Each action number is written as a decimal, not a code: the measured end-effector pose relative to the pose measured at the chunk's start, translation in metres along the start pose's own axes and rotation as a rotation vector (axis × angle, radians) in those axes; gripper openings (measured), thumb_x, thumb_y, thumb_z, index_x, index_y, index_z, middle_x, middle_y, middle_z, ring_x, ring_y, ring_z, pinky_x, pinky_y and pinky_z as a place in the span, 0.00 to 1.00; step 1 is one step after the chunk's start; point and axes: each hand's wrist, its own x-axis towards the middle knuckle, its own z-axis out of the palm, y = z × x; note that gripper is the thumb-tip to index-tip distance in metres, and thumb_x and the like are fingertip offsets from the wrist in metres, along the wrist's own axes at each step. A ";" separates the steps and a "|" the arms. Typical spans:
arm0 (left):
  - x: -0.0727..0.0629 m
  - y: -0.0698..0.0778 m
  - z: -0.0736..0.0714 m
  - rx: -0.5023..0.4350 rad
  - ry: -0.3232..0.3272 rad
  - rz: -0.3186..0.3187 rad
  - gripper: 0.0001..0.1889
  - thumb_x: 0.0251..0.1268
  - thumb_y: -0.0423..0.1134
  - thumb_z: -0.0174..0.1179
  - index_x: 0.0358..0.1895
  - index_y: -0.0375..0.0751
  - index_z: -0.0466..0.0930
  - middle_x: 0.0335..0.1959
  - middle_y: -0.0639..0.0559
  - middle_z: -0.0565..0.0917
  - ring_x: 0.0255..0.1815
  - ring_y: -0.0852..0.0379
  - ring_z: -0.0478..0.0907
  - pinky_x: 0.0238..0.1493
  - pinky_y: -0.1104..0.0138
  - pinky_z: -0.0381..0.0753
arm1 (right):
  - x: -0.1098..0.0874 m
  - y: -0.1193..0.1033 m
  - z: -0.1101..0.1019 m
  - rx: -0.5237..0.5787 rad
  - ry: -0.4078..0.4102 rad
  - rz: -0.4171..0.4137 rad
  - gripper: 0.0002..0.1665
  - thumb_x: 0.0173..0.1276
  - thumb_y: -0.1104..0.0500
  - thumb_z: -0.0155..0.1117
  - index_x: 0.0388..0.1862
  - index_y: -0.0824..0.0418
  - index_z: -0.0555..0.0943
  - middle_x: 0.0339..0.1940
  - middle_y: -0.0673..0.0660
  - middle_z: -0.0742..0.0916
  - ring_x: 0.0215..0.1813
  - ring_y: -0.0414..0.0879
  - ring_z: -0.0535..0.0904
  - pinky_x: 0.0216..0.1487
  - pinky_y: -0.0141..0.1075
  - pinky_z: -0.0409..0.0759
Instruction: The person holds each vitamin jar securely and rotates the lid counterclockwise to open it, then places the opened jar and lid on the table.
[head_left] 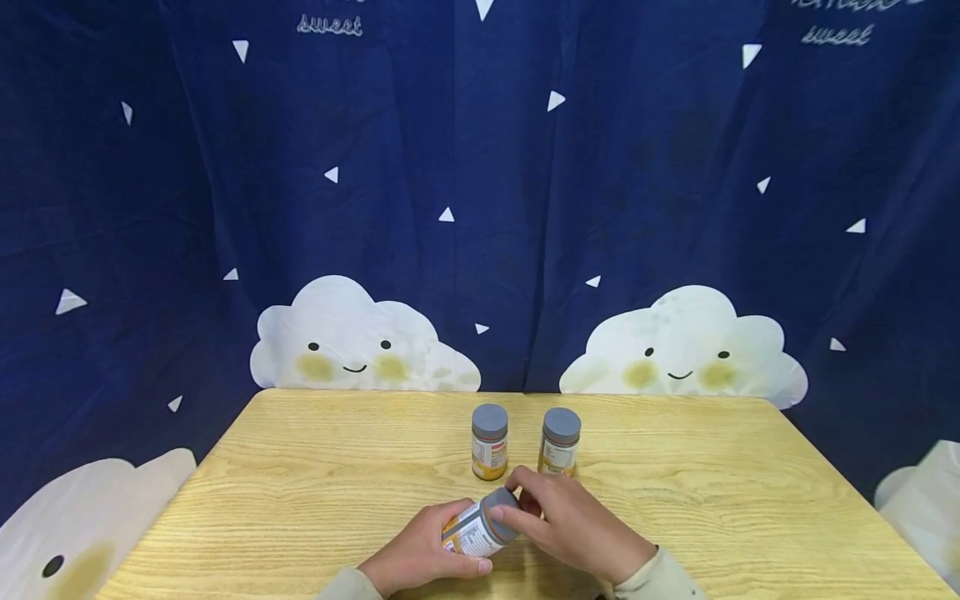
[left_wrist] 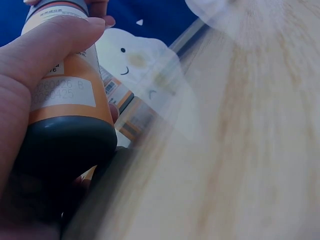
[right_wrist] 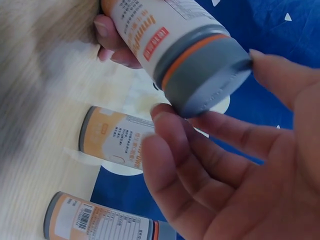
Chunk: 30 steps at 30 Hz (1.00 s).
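One cylindrical plastic-looking bottle with a white-and-orange label (head_left: 472, 533) is gripped round its body by the left hand (head_left: 422, 546); its round grey lid (head_left: 498, 500) is pinched at the rim by the right hand (head_left: 573, 523). The bottle is tilted, presumably so the lid is presented to that hand. It is held between both hands, above the pale wooden table (head_left: 337, 475), nearer than two matching upright bottles (head_left: 490, 450).

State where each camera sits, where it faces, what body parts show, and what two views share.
Head: on the head, facing forward and down at table and curtain; left hand, right hand and sleeves show.
Left wrist: on that wrist, looking past the held bottle along the table; parts of both hands show.
Right wrist: on that wrist, facing the cap; right hand nearest, left fingers beyond.
Head and right wrist share two standing bottles.
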 end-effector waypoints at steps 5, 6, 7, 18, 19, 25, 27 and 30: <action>-0.001 0.000 0.000 0.006 0.005 -0.002 0.15 0.55 0.43 0.70 0.47 0.54 0.79 0.35 0.57 0.83 0.34 0.62 0.78 0.36 0.68 0.78 | -0.002 0.001 -0.004 0.038 -0.030 -0.056 0.15 0.69 0.43 0.60 0.43 0.52 0.78 0.30 0.40 0.82 0.32 0.32 0.76 0.30 0.28 0.75; 0.000 0.000 0.000 0.008 0.006 -0.003 0.15 0.55 0.43 0.70 0.47 0.54 0.79 0.35 0.57 0.83 0.33 0.62 0.78 0.36 0.69 0.78 | -0.002 0.001 -0.005 0.040 -0.032 -0.071 0.14 0.69 0.44 0.61 0.44 0.52 0.78 0.32 0.41 0.82 0.33 0.33 0.77 0.31 0.29 0.76; 0.000 0.000 -0.001 0.009 0.006 -0.003 0.15 0.55 0.44 0.70 0.47 0.54 0.79 0.35 0.57 0.83 0.33 0.63 0.78 0.35 0.69 0.78 | -0.002 0.002 -0.006 0.044 -0.034 -0.085 0.14 0.69 0.45 0.62 0.45 0.52 0.78 0.34 0.41 0.83 0.35 0.34 0.78 0.32 0.30 0.77; 0.001 -0.002 -0.001 -0.025 -0.006 -0.013 0.17 0.56 0.44 0.69 0.49 0.54 0.79 0.37 0.56 0.83 0.34 0.62 0.78 0.36 0.69 0.78 | -0.005 0.004 -0.016 0.045 -0.130 -0.139 0.22 0.66 0.53 0.67 0.58 0.51 0.74 0.50 0.44 0.83 0.49 0.40 0.79 0.39 0.31 0.79; 0.001 -0.002 -0.001 -0.022 -0.006 -0.010 0.17 0.56 0.44 0.69 0.49 0.54 0.79 0.37 0.56 0.83 0.34 0.62 0.78 0.36 0.69 0.78 | -0.005 0.004 -0.015 0.036 -0.126 -0.139 0.24 0.66 0.54 0.67 0.59 0.51 0.74 0.50 0.44 0.83 0.50 0.41 0.79 0.40 0.31 0.79; 0.000 -0.003 0.000 0.003 -0.006 0.009 0.16 0.56 0.44 0.69 0.48 0.54 0.79 0.36 0.57 0.83 0.34 0.63 0.78 0.36 0.69 0.78 | -0.007 0.004 -0.013 -0.013 -0.040 -0.083 0.26 0.65 0.46 0.67 0.60 0.48 0.74 0.51 0.44 0.82 0.47 0.43 0.79 0.40 0.34 0.79; 0.000 -0.003 0.000 0.006 -0.004 0.011 0.16 0.56 0.44 0.69 0.48 0.54 0.79 0.36 0.57 0.83 0.34 0.63 0.78 0.36 0.69 0.78 | -0.006 0.003 -0.012 -0.027 0.006 -0.051 0.24 0.66 0.41 0.64 0.56 0.49 0.76 0.48 0.44 0.83 0.44 0.42 0.80 0.37 0.34 0.79; 0.000 -0.002 0.000 0.012 0.000 0.016 0.16 0.56 0.44 0.69 0.48 0.54 0.79 0.36 0.57 0.83 0.34 0.63 0.78 0.36 0.68 0.78 | -0.005 0.001 -0.011 -0.048 0.059 -0.005 0.22 0.66 0.38 0.62 0.49 0.51 0.79 0.40 0.45 0.84 0.36 0.38 0.79 0.33 0.32 0.77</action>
